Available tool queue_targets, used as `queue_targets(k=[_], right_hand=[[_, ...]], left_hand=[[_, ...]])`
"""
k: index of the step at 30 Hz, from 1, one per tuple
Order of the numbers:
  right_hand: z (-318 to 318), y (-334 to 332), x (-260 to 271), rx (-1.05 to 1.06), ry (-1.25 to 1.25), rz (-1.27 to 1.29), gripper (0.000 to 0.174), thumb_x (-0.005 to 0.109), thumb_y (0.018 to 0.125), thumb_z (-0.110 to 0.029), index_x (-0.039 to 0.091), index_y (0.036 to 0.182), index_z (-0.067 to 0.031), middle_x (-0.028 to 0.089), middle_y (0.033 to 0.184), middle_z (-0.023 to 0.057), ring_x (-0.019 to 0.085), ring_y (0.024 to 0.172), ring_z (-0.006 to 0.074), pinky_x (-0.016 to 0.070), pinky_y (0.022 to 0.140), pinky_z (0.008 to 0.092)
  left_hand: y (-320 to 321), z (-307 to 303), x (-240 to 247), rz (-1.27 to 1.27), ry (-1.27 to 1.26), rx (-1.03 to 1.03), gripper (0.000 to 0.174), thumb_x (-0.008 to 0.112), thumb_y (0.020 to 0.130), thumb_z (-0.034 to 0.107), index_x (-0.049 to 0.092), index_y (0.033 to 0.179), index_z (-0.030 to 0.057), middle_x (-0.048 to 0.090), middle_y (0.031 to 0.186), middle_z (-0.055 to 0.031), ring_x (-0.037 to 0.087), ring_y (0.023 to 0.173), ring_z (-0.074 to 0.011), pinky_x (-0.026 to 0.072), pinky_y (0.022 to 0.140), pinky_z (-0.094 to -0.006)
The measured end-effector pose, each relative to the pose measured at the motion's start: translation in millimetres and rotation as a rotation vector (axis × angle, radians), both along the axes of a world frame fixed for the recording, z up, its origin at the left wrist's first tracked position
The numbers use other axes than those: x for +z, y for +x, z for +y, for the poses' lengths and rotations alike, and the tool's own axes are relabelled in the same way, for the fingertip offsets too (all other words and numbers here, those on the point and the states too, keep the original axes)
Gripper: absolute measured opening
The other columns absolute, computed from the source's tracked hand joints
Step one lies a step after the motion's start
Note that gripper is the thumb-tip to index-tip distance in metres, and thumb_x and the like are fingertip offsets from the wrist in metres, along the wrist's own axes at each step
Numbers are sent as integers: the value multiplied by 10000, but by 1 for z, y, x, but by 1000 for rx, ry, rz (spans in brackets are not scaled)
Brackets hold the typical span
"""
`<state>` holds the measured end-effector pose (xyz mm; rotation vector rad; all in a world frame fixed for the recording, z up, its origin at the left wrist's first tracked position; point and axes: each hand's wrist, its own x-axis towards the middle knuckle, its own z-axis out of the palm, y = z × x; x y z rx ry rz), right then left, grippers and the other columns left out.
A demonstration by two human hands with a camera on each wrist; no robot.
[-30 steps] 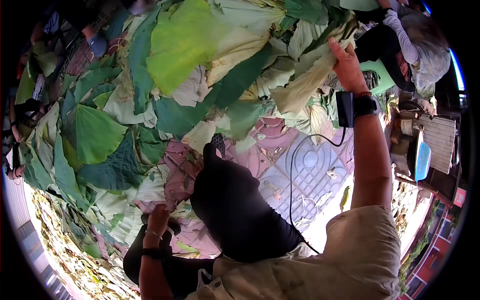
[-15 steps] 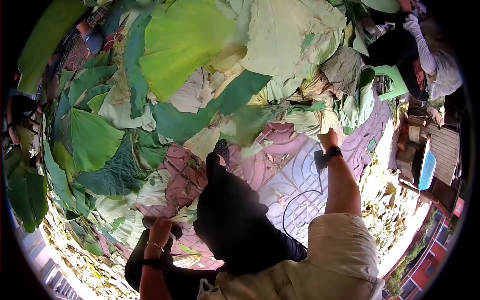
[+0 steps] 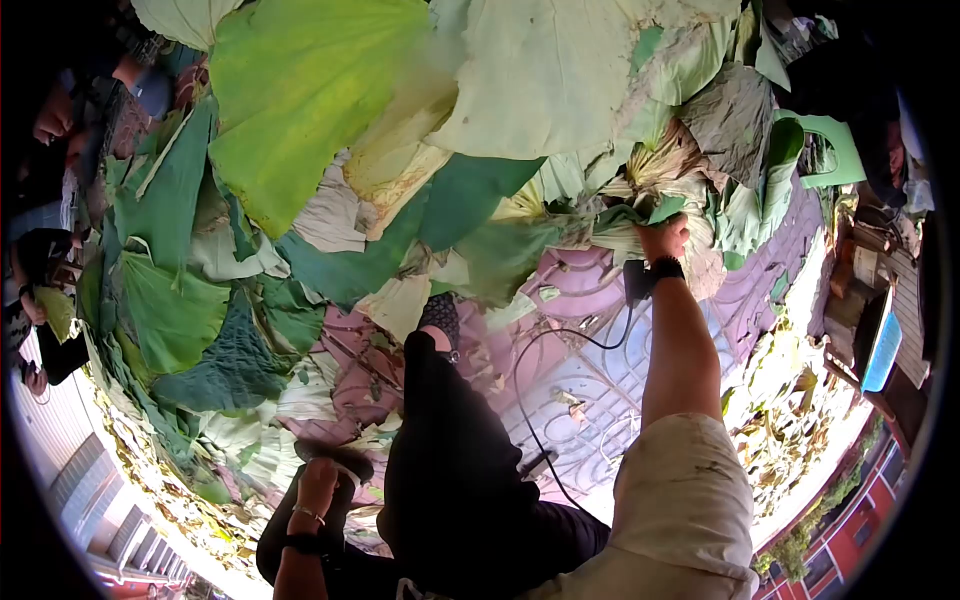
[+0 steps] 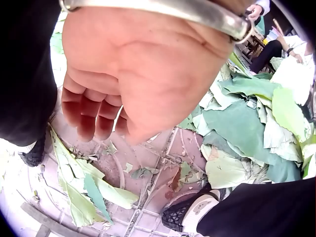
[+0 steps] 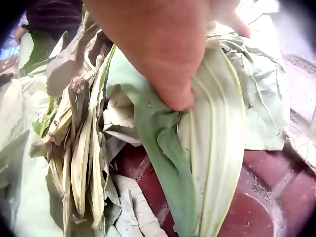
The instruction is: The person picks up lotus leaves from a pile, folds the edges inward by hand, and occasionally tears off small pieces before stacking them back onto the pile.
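Observation:
My right hand (image 3: 664, 238) reaches down to the near edge of a spread of large lotus leaves. In the right wrist view its thumb presses on a folded green lotus leaf (image 5: 165, 148), pinching it beside a pale, ribbed leaf (image 5: 217, 128); most of the fingers are hidden. Brown, shrivelled leaves (image 5: 74, 148) lie just left of that hand. My left hand (image 4: 128, 74) hangs by my knee, its fingers loosely curled and holding nothing. A bright yellow-green leaf (image 3: 300, 110) and a broad pale leaf (image 3: 540, 80) top the spread.
Patterned paving (image 3: 570, 370) shows between my legs and the leaves, with a black cable (image 3: 520, 400) lying across it. A green plastic stool (image 3: 840, 152) stands at the right. More people sit at the far left. Dry leaf litter (image 3: 790, 430) covers ground at the right.
My right hand has let go of the pale leaf it held up, which now lies over the spread. The hand has come down to the near edge and pinches a green leaf. The left hand stays put.

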<state>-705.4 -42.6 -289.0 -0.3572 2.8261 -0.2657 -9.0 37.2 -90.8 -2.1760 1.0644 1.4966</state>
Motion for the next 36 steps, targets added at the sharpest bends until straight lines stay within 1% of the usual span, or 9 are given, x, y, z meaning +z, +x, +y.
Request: queue_targets(k=[4, 7, 17, 20, 28, 30, 31, 32, 36], right_hand=[[10, -18, -2, 201, 70, 48, 369, 608, 792, -194, 458, 1097, -49, 619, 952, 267, 594, 899, 457, 469, 776, 504], [35, -18, 15, 241, -60, 28, 271, 547, 814, -134, 498, 1070, -56, 641, 903, 251, 604, 875, 434, 466, 755, 503], [115, 54, 99, 45, -728, -537, 279, 641, 821, -73, 611, 1094, -21, 666, 974, 66, 609, 883, 153, 480, 783, 298], [100, 60, 167, -39, -885, -656, 319, 627, 837, -51, 575, 1148, -7, 626, 1073, 50, 584, 935, 142, 467, 811, 288], [-85, 51, 345, 465, -1098, -434, 222, 591, 835, -65, 580, 1047, -1, 613, 917, 43, 581, 787, 134, 478, 678, 286], [-138, 86, 407, 498, -964, -684, 291, 654, 837, -184, 560, 1064, -28, 558, 1094, 65, 571, 883, 159, 488, 691, 323], [-176, 68, 396, 394, -1051, -930, 541, 658, 818, -166, 371, 1261, -48, 536, 1132, 102, 562, 962, 207, 503, 762, 425], [-214, 22, 350, 746, -1044, -845, 502, 632, 835, -154, 378, 1257, -56, 526, 1145, 96, 561, 958, 203, 503, 761, 418], [-200, 102, 339, 661, -1154, -872, 360, 551, 855, -65, 459, 1202, -58, 596, 939, 56, 595, 728, 162, 497, 560, 300]], left_hand=[[0, -2, 2, 6, 8, 14, 216, 580, 878, 168, 565, 1056, 48, 587, 788, -31, 575, 613, -110, 472, 536, -242], [3, 1, 0, 3, -33, -13, 232, 580, 873, 155, 565, 1077, 44, 585, 780, -31, 576, 618, -110, 474, 540, -245], [2, 10, -6, 35, -211, -81, 212, 552, 864, 187, 609, 995, 29, 627, 703, -113, 623, 611, -210, 495, 582, -341], [0, 12, -1, 24, -238, -170, 221, 550, 856, 192, 608, 1009, 44, 633, 923, -148, 625, 821, -303, 501, 725, -382], [-7, 15, 15, 27, -484, -323, 248, 556, 831, 219, 614, 1011, 58, 656, 927, -169, 634, 889, -343, 506, 770, -407], [-5, 16, 24, 40, -497, -274, 278, 551, 836, 266, 611, 989, 42, 655, 883, -175, 633, 864, -341, 497, 754, -399], [-5, 17, 29, 35, -499, -260, 268, 549, 834, 255, 612, 989, 47, 656, 895, -176, 632, 873, -345, 499, 759, -406], [-5, 16, 35, 28, -503, -243, 258, 547, 831, 245, 613, 989, 51, 657, 907, -177, 632, 881, -349, 501, 764, -412], [0, 26, 41, 38, -662, -226, 238, 538, 827, 220, 610, 980, 52, 655, 917, -183, 628, 883, -354, 500, 766, -416]])
